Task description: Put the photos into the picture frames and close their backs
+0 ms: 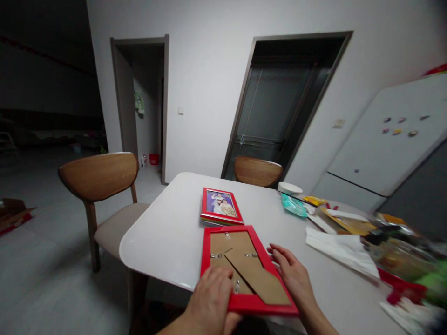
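Note:
A red picture frame point(247, 309) lies back side up at the table's near edge. Its brown backing board carries small metal clips and a fold-out stand leg point(260, 277). My left hand point(213, 295) grips the frame's lower left, fingers on the back and thumb underneath. Beside the right edge is my right hand point(291, 272), its fingers stretched out and slightly apart; whether its fingertips touch the frame, I cannot tell. Just beyond, a stack of picture frames lies face up, the top one a red frame point(206, 203) with a photo of people in it.
On the white table point(157, 232), a teal packet point(294, 204), a white bowl point(289, 188), white paper point(340, 249) and assorted bags crowd the right side. One wooden chair point(101, 177) stands at the left, another chair point(258, 171) at the far side. A fridge point(377, 139) stands back right.

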A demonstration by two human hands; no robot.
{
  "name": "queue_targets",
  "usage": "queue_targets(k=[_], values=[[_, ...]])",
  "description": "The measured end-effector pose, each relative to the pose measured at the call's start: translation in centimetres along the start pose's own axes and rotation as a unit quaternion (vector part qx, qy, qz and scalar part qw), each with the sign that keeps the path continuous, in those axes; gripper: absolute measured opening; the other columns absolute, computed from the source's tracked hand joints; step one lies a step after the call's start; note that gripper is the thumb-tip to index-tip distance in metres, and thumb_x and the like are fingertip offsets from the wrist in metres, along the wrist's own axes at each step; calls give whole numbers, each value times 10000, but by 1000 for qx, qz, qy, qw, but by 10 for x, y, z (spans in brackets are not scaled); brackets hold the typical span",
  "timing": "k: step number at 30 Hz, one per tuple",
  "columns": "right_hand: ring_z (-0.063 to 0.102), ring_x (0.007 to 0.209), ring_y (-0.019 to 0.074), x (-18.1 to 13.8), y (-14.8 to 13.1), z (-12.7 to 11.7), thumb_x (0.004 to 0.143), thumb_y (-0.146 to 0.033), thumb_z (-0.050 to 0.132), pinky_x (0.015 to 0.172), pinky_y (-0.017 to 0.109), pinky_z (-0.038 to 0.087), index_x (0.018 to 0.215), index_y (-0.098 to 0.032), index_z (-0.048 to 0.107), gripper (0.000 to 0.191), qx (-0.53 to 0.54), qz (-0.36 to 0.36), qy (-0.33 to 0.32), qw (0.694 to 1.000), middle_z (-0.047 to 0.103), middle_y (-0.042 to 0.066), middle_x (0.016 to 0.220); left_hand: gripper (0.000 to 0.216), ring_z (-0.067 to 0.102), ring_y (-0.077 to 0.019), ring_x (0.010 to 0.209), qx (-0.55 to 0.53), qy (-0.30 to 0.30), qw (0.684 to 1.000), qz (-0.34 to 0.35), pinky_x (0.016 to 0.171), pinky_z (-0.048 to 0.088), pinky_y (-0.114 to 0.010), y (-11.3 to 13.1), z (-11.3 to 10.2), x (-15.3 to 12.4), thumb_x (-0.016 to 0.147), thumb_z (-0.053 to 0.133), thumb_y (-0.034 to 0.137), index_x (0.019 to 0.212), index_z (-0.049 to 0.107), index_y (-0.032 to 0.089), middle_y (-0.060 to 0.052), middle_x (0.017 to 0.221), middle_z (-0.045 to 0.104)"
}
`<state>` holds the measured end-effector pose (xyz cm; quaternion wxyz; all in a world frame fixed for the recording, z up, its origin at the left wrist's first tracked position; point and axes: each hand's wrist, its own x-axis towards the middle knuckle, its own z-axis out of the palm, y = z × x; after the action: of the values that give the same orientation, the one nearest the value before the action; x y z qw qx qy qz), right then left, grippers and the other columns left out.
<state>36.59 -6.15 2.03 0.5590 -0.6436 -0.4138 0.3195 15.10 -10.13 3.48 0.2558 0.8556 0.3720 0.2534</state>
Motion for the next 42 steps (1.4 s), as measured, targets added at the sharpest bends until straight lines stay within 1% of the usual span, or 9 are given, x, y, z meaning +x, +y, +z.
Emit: queue_targets(k=[5, 8, 11, 15, 19, 23, 28, 35, 42], values=[[607, 704, 181, -55, -3, 38, 721, -430, 461, 645, 316, 484, 904, -189, 550, 315, 260, 133, -204, 934, 651, 34, 785, 146, 406, -220, 1109, -241, 155, 958, 2, 916, 360, -336, 33, -4, 6, 706, 465, 240, 845, 453, 197, -73, 1230, 427], [602, 597, 147, -60, -12, 55, 711, -420, 485, 572, 273, 492, 864, -192, 540, 280, 346, 160, -142, 914, 642, 5, 684, 176, 405, -236, 1109, -314, 175, 933, 20, 916, 359, -341, 46, 0, 13, 703, 493, 280, 847, 433, 199, -77, 1237, 415], [615, 674, 146, -42, -18, 37, 670, -351, 549, 594, 260, 500, 1042, -235, 461, 399, 345, 99, -39, 933, 654, -15, 796, 394, 475, -218, 1038, -371, 202, 906, 16, 888, 391, -335, 51, -6, 28, 688, 542, 248, 1034, 356, 212, -69, 1169, 479], [623, 592, 183, 5, -13, -23, 672, -341, 529, 510, 285, 493, 1237, -192, 317, 622, 191, 79, 12, 978, 670, 11, 717, 520, 502, -191, 1016, -444, 176, 879, 2, 870, 421, -307, 45, -4, 58, 713, 515, 173, 1163, 258, 216, -52, 1164, 494], [628, 578, 197, 61, 5, -82, 690, -320, 492, 511, 288, 478, 1262, -120, 308, 634, -23, 77, 39, 996, 678, 40, 681, 521, 510, -174, 1013, -442, 66, 894, -30, 840, 448, -265, 27, 43, 91, 659, 503, 64, 1132, 322, 188, -46, 1173, 499], [628, 713, 212, 104, 24, -114, 709, -283, 435, 604, 271, 459, 1131, -89, 493, 468, -327, 17, 25, 944, 677, 97, 804, 548, 507, -172, 1002, -292, 25, 952, -89, 865, 423, -281, 17, 87, 113, 623, 512, 43, 1131, 356, 176, -48, 1141, 521], [613, 757, 250, 122, 40, -120, 676, -249, 455, 631, 284, 428, 970, -138, 612, 352, -426, -3, 14, 904, 676, 103, 802, 517, 446, -189, 1057, -167, 7, 984, -65, 937, 346, -290, 18, 95, 122, 597, 515, 68, 1091, 424, 190, -31, 1153, 494], [559, 877, 301, 117, 34, -100, 681, -245, 436, 776, 365, 373, 914, -113, 613, 321, -482, -59, 3, 874, 635, 169, 912, 586, 307, -202, 1186, -5, 33, 998, -50, 994, 271, -329, -18, 55, 131, 644, 551, 150, 1195, 349, 139, -94, 1298, 347], [540, 946, 200, 114, -2, 18, 720, -387, 417, 832, 285, 375, 1017, -104, 569, 437, -290, -122, -51, 948, 601, 118, 1028, 515, 124, -298, 1242, 151, 132, 972, -122, 985, 120, -514, -85, -23, 158, 667, 549, 104, 1153, 376, 98, -165, 1338, 234]])
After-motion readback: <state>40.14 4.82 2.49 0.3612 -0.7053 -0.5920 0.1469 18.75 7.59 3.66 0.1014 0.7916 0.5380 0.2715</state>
